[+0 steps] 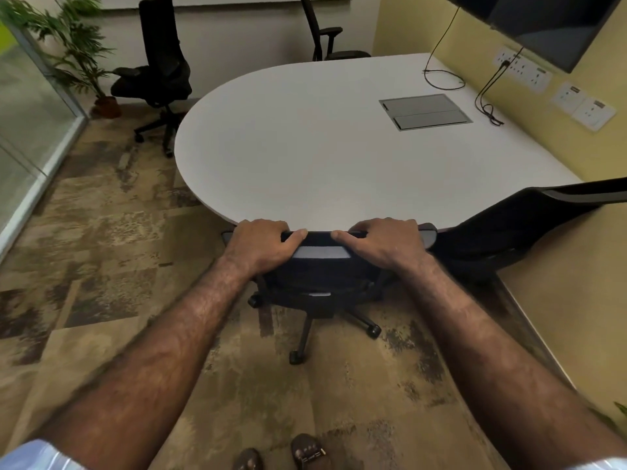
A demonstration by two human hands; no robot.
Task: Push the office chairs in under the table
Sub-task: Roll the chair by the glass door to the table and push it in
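We saw both hands gripping the top edge of the near chair's backrest (322,252) at lower centre of the frame. The left hand (261,247) had fingers curled over the top rail, thumb along the back side; the right hand (383,244) did the same, thumb pointing toward frame centre. That chair sat at the rounded near edge of the white surface (305,147), its backrest top touching or just beside the edge, its wheeled base (315,320) on the patterned carpet (101,249) below. A second black chair (529,225) was just beside it at right of frame, tilted against the surface edge. A third chair (159,72) stood apart from the surface at upper left, near a potted plant (78,45). A fourth chair (325,39) stood at top centre behind the surface. A grey cable box (425,111) and black cables (488,106) were at upper right.
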